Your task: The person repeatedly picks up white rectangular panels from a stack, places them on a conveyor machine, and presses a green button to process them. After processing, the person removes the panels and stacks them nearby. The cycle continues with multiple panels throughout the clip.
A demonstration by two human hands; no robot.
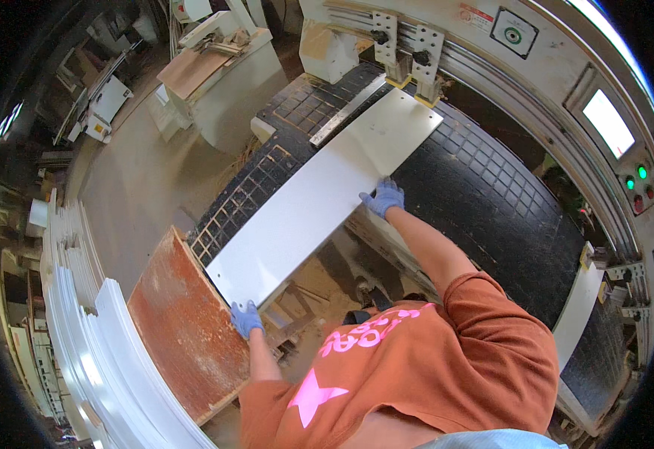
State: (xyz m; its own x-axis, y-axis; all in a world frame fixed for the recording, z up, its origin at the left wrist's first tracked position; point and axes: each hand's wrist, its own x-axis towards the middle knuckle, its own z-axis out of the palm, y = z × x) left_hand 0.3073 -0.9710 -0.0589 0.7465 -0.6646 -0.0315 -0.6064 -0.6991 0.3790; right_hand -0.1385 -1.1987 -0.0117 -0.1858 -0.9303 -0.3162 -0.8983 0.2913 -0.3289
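A long white panel [304, 207] with small holes near its ends lies across the black grooved machine table [472, 196]. Its far end sits by two clamps [411, 56] on the machine's rail. My left hand [246, 320], in a blue glove, is at the near end of the panel, its fingers on the corner beside a hole. My right hand [385, 197], gloved too, rests with spread fingers at the panel's right edge, about midway along. Whether either hand grips the panel cannot be told.
A worn reddish-brown board [186, 325] stands left of my left hand, beside stacked white panels [130, 359]. A metal fence [349, 109] runs near the panel's far end. At right are another white panel [579, 320], a lit screen [608, 123] and green-lit buttons [636, 177].
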